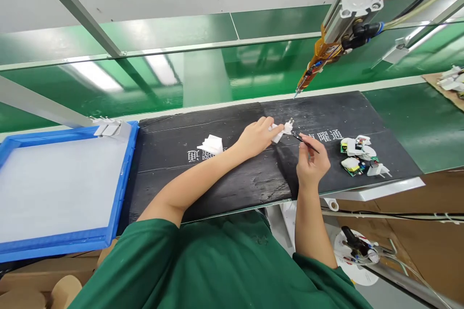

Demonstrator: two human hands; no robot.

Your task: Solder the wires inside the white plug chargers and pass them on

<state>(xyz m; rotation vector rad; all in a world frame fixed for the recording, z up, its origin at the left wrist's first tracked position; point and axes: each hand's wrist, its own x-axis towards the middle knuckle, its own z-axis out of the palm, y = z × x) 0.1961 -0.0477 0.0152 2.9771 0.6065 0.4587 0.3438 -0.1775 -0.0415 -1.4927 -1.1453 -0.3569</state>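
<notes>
With its fingers closed, my left hand point(256, 136) pins a white power plug housing point(287, 128) against the black mat; its metal prongs point away to the upper right. My right hand point(313, 160) pinches a slim black tool, seemingly tweezers point(309, 144), whose tip reaches the plug's right side. The fingers of my left hand hide part of the housing. Behind my left forearm lie several loose white casing parts point(212, 145). To the right of my right hand sits a group of green circuit boards point(351, 166) and white plug parts point(378, 169).
A pneumatic cylinder with a dispensing needle point(308, 71) hangs above the mat point(224, 178). At the left is a blue-rimmed tray point(121, 188) with white plug parts point(114, 129) at its far corner. More white parts point(452, 79) lie on cardboard at the far right.
</notes>
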